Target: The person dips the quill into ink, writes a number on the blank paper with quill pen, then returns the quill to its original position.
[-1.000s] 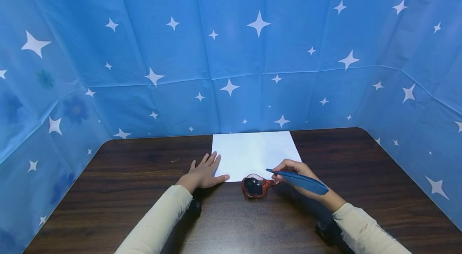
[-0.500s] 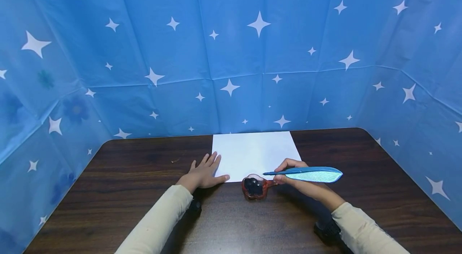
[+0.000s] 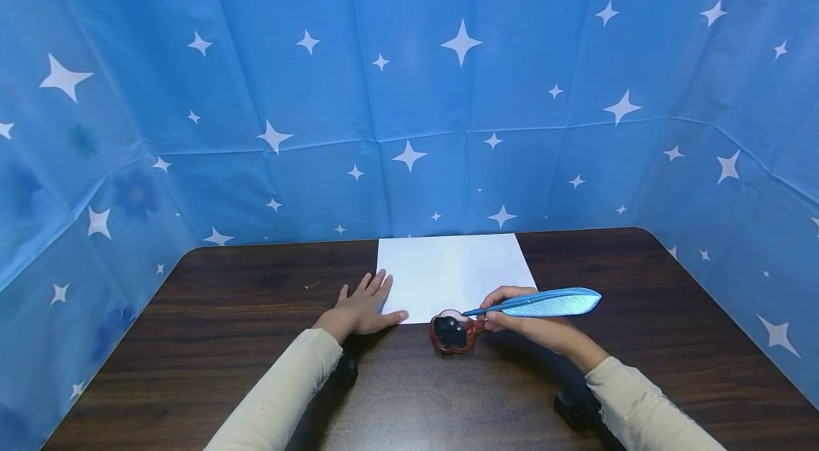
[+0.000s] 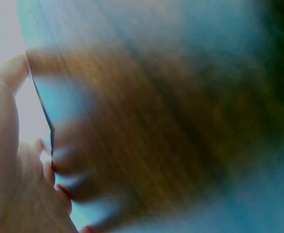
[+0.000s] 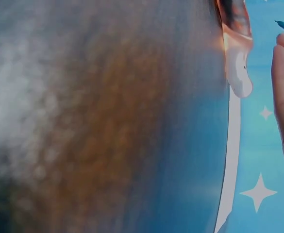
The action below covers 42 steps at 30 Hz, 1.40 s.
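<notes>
We see the person's left hand [image 3: 361,312] lying flat with fingers and thumb spread, its fingertips resting on the left edge of a smooth, matte white sheet of paper [image 3: 454,273]. The person's right hand [image 3: 521,326] pinches a blue feather pen [image 3: 552,304] between thumb and fingers near its slim, pointed end, which hangs low over the near edge of the sheet; we cannot tell whether the tip touches anything. The broad, rounded vane slants up to the right, pale and finely ribbed along its lower side, with a sheen. Just beside the pen's tip, at the paper's near edge, sits a small glossy ornament [image 3: 451,333], rounded and reddish with a lobed black middle, a pale far rim and a narrow arm reaching toward the right fingertips. Beneath it all we find a table [image 3: 409,394] of dark, streaky wood grain, softly shiny in front, and behind it a creased blue cloth [image 3: 416,95] scattered with white four-pointed stars.
</notes>
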Available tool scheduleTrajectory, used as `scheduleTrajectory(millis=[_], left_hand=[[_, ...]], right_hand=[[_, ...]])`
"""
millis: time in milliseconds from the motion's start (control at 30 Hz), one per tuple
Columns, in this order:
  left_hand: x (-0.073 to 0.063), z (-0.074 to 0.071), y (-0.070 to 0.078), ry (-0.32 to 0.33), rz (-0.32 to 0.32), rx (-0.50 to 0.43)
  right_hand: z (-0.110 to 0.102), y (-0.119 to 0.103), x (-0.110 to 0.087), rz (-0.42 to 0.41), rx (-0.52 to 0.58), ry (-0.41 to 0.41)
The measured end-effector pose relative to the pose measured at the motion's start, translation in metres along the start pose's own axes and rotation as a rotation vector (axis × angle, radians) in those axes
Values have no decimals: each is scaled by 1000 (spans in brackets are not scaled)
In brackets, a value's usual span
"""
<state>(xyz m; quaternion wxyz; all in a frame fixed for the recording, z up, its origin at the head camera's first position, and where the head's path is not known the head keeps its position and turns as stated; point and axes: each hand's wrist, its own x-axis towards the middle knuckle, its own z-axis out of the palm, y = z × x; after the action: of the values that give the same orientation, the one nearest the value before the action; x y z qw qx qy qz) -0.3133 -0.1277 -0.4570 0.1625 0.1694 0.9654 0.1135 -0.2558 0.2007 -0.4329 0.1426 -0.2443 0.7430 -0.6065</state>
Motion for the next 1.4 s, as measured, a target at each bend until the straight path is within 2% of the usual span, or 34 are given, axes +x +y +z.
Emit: scheduleTrajectory(millis=[200,367,567,833,1100,1400], left_hand=[[4,3,-3,0,4,4],[4,2,-3,-1,5,-3],[-5,-4,4,-17,-4,8],[-17,-15,14,-28,1,-2],[-9,-6,10,-31,16,11],[0,2,-2,-11,0,1]], right_hand=[[1,1,3,-55,-63,2],[3,-1,7,-43,-37,-27],[4,-4,11,-10,13,-91],[5,-4,17,-31,60,-194],[9,-6,18,-59,-56,-129],[11,-10,24,-94,-101,-184]])
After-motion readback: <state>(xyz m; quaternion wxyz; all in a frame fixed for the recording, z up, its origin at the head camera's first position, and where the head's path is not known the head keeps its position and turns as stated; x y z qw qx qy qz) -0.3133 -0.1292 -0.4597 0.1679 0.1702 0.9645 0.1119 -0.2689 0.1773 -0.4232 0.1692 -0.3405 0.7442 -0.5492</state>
